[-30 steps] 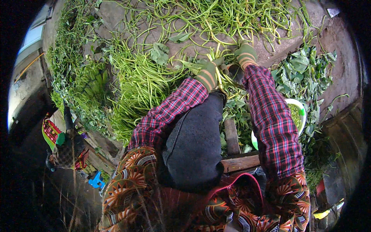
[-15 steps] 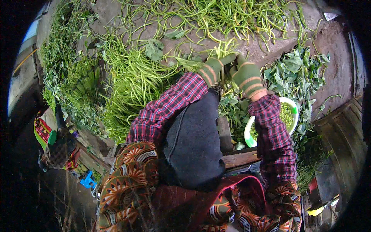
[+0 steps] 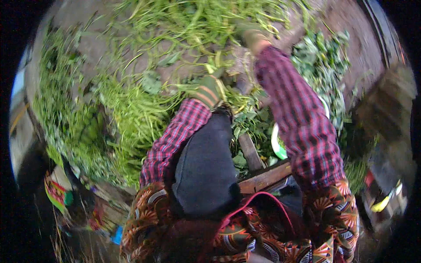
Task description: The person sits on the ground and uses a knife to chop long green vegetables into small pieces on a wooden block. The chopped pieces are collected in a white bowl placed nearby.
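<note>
My left hand (image 3: 207, 90), in a green glove with orange stripes, is closed around a few long green stems (image 3: 211, 68) above my dark-clothed knee. Their pale ends stick up past the fingers. My right hand (image 3: 250, 35), gloved alike, reaches to the near edge of the far heap of loose green stems (image 3: 184, 22). Motion smears its fingers, and I cannot make out whether they grip anything. Left of my left hand lies a thick bundle of stems (image 3: 136, 118), with a broad leaf (image 3: 151, 82) beside it.
Plucked leaves (image 3: 322, 61) are piled at the right. Under my right forearm shows a white and green round basin (image 3: 275, 142), partly hidden. More leafy greens (image 3: 57, 87) line the far left. A wooden bar (image 3: 265, 177) runs beside my knee.
My right hand has left my left hand and moved away from me to the far heap. My left hand keeps its hold on the stems. The whole view has shifted and blurred.
</note>
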{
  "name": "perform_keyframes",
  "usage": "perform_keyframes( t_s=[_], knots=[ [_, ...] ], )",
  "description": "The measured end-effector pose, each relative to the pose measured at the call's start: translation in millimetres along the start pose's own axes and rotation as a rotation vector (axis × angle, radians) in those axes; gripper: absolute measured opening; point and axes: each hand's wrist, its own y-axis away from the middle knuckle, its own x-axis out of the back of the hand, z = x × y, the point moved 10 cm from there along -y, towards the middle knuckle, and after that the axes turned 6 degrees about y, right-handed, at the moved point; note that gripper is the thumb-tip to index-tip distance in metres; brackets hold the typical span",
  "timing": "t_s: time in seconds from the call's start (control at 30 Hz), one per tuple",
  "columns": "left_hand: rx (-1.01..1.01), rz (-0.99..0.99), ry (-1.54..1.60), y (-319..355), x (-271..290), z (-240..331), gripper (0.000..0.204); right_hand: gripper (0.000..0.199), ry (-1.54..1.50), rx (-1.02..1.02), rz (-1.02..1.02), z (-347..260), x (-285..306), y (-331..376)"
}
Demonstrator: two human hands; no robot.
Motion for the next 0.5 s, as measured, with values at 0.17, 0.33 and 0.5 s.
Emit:
perform_keyframes(
  t_s=[0.17,0.33,0.5],
  knots=[
    [-0.183,0.179,-0.084,13,15,16,0.029,0.029,0.615,0.572,0.096,-71,-58,18],
    [-0.207,0.014,-0.087,13,-8,21,0.029,0.021,-0.953,0.032,0.021,-5,-85,26],
    [-0.175,0.029,-0.093,17,-19,14,0.030,0.021,-0.749,0.147,-0.049,25,-59,114]
  ],
)
